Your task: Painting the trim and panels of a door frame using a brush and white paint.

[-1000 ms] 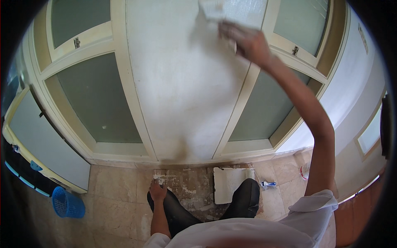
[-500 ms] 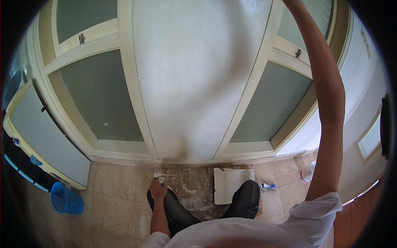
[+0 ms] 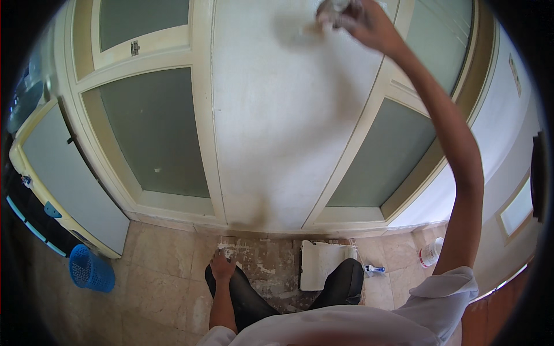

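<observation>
My right hand point(image 3: 360, 23) is raised at the top of the white wall panel point(image 3: 277, 115), its fingers closed round a paintbrush point(image 3: 312, 27). The brush's pale bristles are at the panel's surface, and its handle is mostly hidden in my grip. My left hand point(image 3: 222, 268) lies on my left knee, fingers stretched forward and holding nothing that I can see. On the floor by my right knee is a paint tray point(image 3: 318, 265) with white paint and a roller point(image 3: 350, 252) at its right side.
Cream frames with grey panes point(image 3: 156, 132) flank the panel. A paint-stained board point(image 3: 265, 268) lies in front of me. Right of the tray are a blue-handled tool point(image 3: 375, 269) and a white tub point(image 3: 431, 252). At left stand a blue basket point(image 3: 92, 271) and a pale cabinet-like unit point(image 3: 72, 179).
My right hand has come down and left into view, bringing the brush to the upper panel. The view has shifted slightly. My left hand stays on the knee.
</observation>
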{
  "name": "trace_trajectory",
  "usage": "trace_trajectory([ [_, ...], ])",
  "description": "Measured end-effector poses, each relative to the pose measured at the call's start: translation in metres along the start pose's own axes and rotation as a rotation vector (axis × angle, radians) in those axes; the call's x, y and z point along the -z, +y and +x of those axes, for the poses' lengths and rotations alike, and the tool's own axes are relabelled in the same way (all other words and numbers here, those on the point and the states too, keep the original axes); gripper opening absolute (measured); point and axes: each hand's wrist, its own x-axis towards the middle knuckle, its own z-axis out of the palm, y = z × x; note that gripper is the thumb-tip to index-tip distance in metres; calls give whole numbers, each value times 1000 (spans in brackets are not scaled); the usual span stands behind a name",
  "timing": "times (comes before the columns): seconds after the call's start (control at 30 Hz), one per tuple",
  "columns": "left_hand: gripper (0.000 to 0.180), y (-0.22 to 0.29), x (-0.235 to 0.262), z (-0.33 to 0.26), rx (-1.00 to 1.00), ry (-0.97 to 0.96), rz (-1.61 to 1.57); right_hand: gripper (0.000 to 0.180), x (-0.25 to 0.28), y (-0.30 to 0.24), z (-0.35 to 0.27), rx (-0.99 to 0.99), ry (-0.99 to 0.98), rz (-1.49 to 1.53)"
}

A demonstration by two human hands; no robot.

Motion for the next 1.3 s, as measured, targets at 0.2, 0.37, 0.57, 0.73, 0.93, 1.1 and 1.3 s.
trace_trajectory([
  [0.2,55,-5,-5,-4,-21,31,-17,8,45,8,90,122,299,-182],
  [0.37,56,-13,-7,-4,27,-9,-30,8,29,-12,87,181,428,-462],
  [0.57,57,-7,0,0,41,-24,13,48,-48,-9,-10,174,99,-455],
  [0.73,57,-17,-10,1,30,5,33,30,-73,-36,-46,239,-1,-305],
  [0.93,57,-10,-5,-3,38,-18,-7,13,1,14,60,-91,260,33],
  [1.1,58,-5,-12,1,12,28,-32,5,26,7,103,156,551,-163],
  [1.3,56,-7,-3,3,50,-54,-13,35,-80,-16,-10,228,-72,-665],
])
